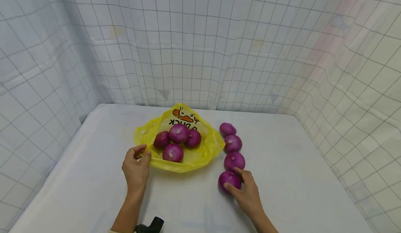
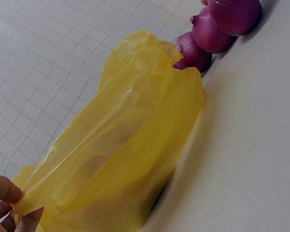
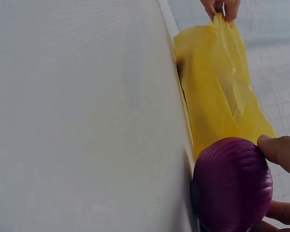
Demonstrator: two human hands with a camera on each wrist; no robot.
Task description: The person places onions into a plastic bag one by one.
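A yellow plastic bag [image 1: 191,164] with a duck print lies on the table, its mouth spread wide. Several red onions [image 1: 173,152] sit inside it. My left hand [image 1: 136,167] pinches the bag's near-left rim, which the left wrist view shows as thin film between thumb and fingers [image 2: 8,188]. To the right of the bag, several more red onions [image 1: 234,161] stand in a line running away from me. My right hand [image 1: 249,193] holds the nearest onion [image 3: 232,186] of that line between thumb and fingers; it appears to rest on the table.
The table [image 1: 297,177] has a white cover. White grid-patterned curtains [image 1: 200,45] hang behind it and at both sides. A black device [image 1: 151,225] is worn at my left wrist, at the bottom of the head view.
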